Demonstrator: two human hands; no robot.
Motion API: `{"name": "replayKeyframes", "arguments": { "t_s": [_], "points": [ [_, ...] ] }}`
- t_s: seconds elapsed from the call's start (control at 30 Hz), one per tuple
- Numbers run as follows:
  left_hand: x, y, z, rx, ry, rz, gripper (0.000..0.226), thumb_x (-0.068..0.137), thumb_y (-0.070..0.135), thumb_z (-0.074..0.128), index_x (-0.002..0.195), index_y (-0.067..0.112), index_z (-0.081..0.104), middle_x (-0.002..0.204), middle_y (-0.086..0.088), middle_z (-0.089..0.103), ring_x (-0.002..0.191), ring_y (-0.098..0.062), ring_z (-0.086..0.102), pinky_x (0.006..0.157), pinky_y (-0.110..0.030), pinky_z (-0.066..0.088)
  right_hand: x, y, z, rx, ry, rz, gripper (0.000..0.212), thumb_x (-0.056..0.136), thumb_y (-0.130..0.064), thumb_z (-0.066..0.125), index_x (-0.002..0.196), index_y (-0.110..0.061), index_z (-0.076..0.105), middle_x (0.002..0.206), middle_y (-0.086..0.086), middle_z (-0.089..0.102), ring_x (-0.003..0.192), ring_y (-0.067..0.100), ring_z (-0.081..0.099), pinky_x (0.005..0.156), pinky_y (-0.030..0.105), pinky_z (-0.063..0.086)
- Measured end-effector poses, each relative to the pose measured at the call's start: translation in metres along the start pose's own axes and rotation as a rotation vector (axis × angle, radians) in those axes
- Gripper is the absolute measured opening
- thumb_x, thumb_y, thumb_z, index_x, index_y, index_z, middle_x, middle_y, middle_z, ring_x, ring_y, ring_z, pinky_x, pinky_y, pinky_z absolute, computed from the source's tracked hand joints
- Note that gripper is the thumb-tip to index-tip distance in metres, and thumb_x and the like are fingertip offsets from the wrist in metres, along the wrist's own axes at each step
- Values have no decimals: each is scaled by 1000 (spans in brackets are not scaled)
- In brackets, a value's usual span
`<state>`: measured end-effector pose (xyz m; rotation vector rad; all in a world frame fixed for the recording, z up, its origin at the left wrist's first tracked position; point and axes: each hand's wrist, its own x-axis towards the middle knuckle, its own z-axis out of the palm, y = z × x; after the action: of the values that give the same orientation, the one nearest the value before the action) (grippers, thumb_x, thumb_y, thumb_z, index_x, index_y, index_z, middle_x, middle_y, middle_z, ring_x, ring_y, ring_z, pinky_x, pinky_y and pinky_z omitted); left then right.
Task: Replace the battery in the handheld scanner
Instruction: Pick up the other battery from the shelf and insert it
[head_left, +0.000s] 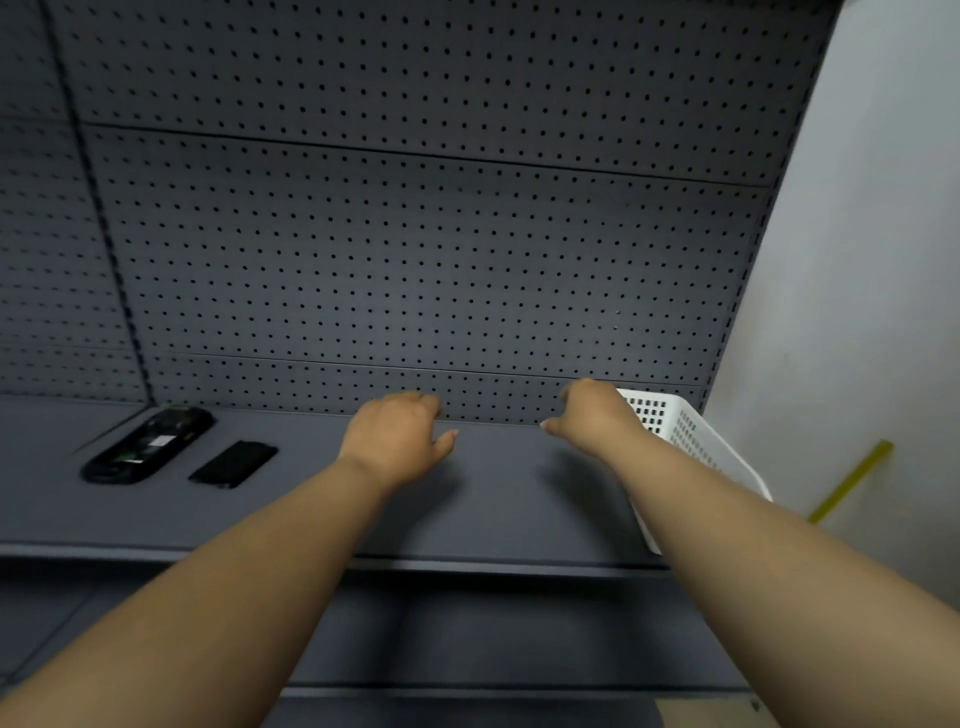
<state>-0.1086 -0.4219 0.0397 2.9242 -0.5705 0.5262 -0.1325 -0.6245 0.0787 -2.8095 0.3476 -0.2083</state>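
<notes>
The scanner lies at the left end of the shelf, a black slab just beside it. We judge it rigid, light and slick: grasp its long edges. Our left hand hangs relaxed, empty; we cannot tell the right hand's grip.

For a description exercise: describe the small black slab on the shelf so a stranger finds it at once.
On the grey shelf under the pegboard, look to the left end. Beside the long scanner lies the slab, to its right, not touching: shorter, flat, plain black, no label.
</notes>
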Motion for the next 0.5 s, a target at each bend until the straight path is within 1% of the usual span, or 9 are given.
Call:
{"name": "replayKeyframes", "arguments": {
  "t_s": [0.03, 0.17, 0.37, 0.5],
  "points": [
    [-1, -11, 0, 5, -7, 1, 45, 92, 46, 45, 124, 15, 52, 122, -6, 61, 110, -25, 58, 91, -37, 46, 1, -12, 5, 3, -4, -3, 40, 87, -29, 63, 117, -2, 62, 119, 13, 64, 109, 29, 61, 88, 33, 49],
    [-1, -62, -2, 21, -50, 14, 47, 92, 47, 43, 127, 15, 51, 124, -6, 60, 109, -25, 59, 91, -38, 46, 7, -63, 29, 25, -37, 2, 43, 87, -29, 62, 121, -4, 59, 126, 12, 61, 113, 29, 60, 91, 34, 50],
    [-6, -145, -8, 40, -91, 46, 48, 92, 47, 44, 127, 15, 50, 127, -8, 59, 113, -26, 57, 92, -38, 48, 8, -146, 66, 22, -64, 13, 45, 88, -30, 62, 125, -4, 57, 128, 12, 61, 115, 28, 59, 94, 37, 50],
    [-11, -193, -12, 56, -102, 67, 49, 92, 47, 45, 128, 15, 49, 126, -8, 58, 114, -26, 55, 93, -38, 46, 3, -195, 89, 19, -61, 25, 44, 88, -26, 61, 127, -6, 55, 130, 11, 59, 117, 27, 58, 96, 38, 49]
  ]
}}
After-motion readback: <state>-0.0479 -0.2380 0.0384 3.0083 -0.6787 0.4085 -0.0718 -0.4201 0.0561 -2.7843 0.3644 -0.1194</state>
